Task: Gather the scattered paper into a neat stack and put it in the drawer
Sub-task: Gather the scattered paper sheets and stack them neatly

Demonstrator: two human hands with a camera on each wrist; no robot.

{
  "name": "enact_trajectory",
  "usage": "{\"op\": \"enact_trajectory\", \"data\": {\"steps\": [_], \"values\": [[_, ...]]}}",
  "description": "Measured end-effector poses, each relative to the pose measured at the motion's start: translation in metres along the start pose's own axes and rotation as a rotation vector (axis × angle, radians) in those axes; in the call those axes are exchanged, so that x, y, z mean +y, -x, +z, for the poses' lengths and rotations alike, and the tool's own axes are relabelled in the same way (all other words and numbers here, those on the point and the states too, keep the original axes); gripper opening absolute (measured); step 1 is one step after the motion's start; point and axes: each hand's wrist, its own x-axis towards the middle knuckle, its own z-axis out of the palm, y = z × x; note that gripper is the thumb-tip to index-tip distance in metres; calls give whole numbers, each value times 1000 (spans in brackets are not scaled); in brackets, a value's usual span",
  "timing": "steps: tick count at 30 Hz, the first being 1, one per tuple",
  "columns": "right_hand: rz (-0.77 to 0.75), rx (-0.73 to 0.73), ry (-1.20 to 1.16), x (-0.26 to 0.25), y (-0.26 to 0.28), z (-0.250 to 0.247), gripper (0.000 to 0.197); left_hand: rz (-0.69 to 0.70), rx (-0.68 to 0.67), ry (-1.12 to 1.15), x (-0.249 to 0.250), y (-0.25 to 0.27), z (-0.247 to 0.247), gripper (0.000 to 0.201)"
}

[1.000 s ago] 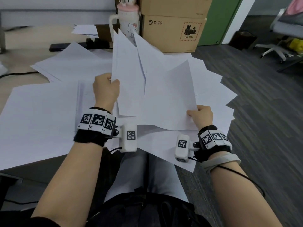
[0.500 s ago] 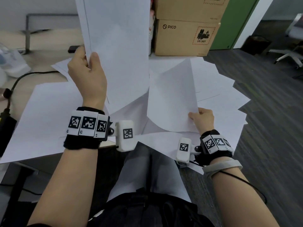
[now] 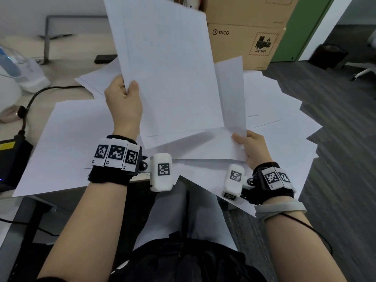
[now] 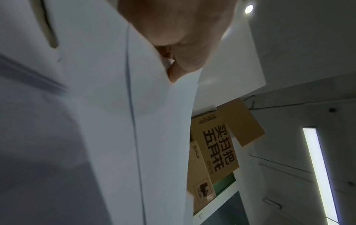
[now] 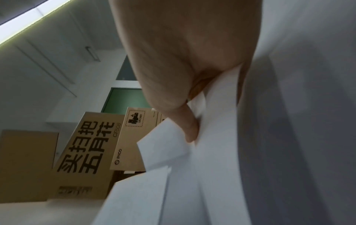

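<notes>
My left hand (image 3: 124, 98) pinches the left edge of a raised bundle of white sheets (image 3: 168, 66), held upright above the desk; its thumb (image 4: 179, 68) lies on the paper. My right hand (image 3: 252, 145) pinches the lower right corner of a tilted sheet (image 3: 232, 94) and the papers under it, thumb (image 5: 190, 129) on top. More white sheets lie fanned over the desk at the right (image 3: 280, 127) and a large sheet (image 3: 69, 143) lies flat at the left. No drawer is in view.
Stacked brown cardboard boxes (image 3: 244, 43) stand behind the papers. A black phone (image 3: 104, 58) and a white appliance (image 3: 26, 72) sit on the desk at the back left, with a black cable (image 3: 30, 102) and a black box (image 3: 12, 159) at the left edge. Grey carpet floor (image 3: 335, 159) lies right.
My left hand lifted its bundle of sheets up off the desk and now holds it upright. The right hand raised its sheet more steeply towards that bundle.
</notes>
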Motion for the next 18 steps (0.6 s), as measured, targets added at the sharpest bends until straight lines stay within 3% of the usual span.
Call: {"op": "enact_trajectory", "data": {"steps": [3, 8, 12, 13, 18], "values": [[-5, -95, -44, -7, 3, 3, 13, -136, -60, -40, -20, 8, 7, 29], [-68, -177, -94, -16, 6, 6, 15, -242, -6, -111, -35, 20, 18, 28], [-128, -230, -30, -21, 9, 6, 18, -335, -55, -26, -38, 22, 22, 3], [-136, -243, -14, -23, 9, 6, 21, -356, -71, 10, -37, 22, 23, 5], [-149, -240, 25, -33, 5, 6, 27, -266, -41, 104, -28, 22, 27, 13]]}}
